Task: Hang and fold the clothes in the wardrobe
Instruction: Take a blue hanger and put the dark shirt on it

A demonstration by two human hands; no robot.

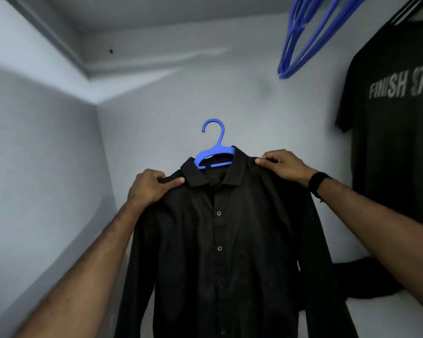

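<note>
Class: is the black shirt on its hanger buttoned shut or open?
Buttoned shut: black shirt hangs with its front closed on the blue hanger.

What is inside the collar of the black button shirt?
A blue hanger sits inside the black shirt; its hook and neck bar show, but its arms are hidden under the shoulders.
</note>
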